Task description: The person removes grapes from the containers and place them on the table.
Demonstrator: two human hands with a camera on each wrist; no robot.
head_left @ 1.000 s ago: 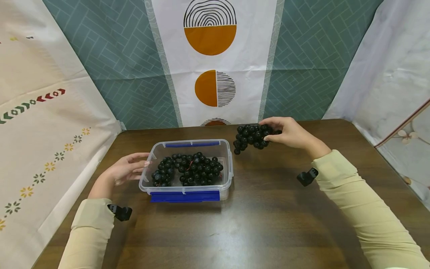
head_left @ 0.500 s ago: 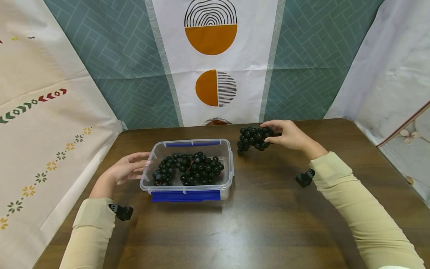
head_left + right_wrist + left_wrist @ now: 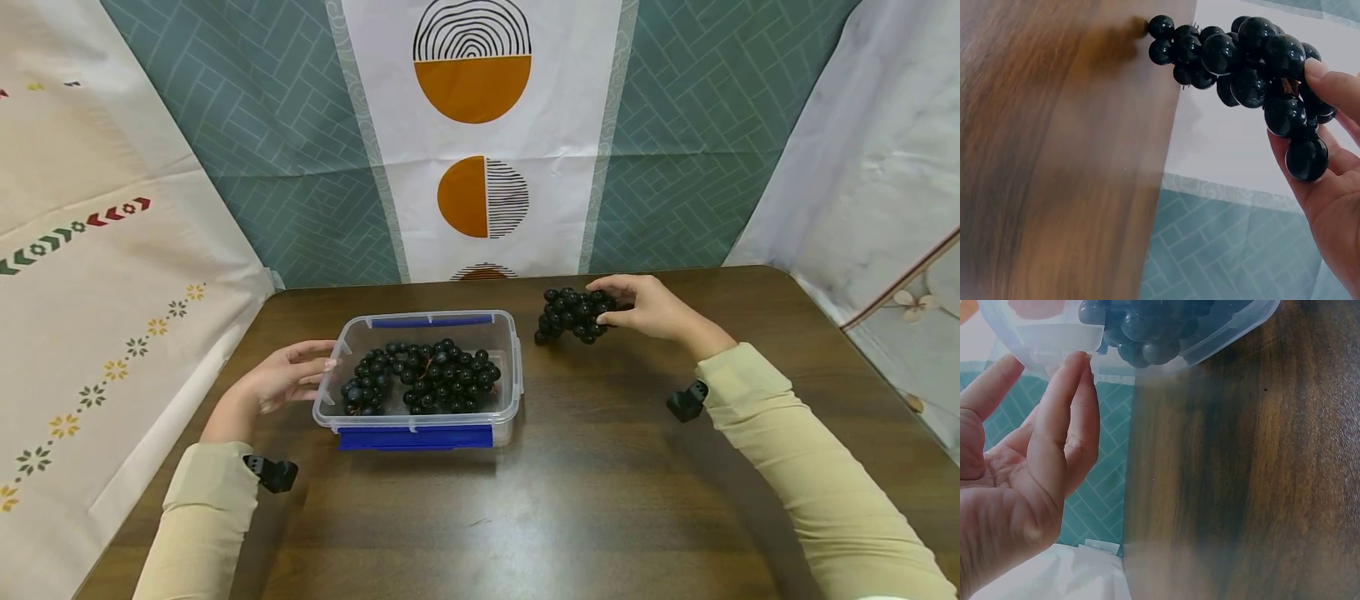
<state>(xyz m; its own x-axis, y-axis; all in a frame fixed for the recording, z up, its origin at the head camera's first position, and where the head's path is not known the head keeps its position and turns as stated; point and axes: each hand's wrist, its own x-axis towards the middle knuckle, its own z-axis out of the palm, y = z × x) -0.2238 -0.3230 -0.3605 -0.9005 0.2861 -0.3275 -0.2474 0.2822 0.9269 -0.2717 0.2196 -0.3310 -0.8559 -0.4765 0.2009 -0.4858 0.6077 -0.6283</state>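
My right hand (image 3: 643,307) pinches a bunch of black grapes (image 3: 572,312) between thumb and fingers, right of the box. In the right wrist view the bunch (image 3: 1247,69) stretches out from the fingertips, its far end close over the table. A clear plastic box (image 3: 512,417) with blue side clips stands lidless, left of centre. More dark grapes (image 3: 446,379) lie inside it. My left hand (image 3: 281,377) is at the box's left wall, fingers extended. The left wrist view has its fingertips (image 3: 1079,361) right at a clear flap below the rim.
The brown wooden table (image 3: 585,508) runs back to a green and white patterned cloth (image 3: 300,167). Pale cloths hang along the left and right sides. Each wrist carries a small black camera.
The right hand has lowered the bunch of grapes and drawn it slightly rightward, away from the box. The left hand and the box hold their place.
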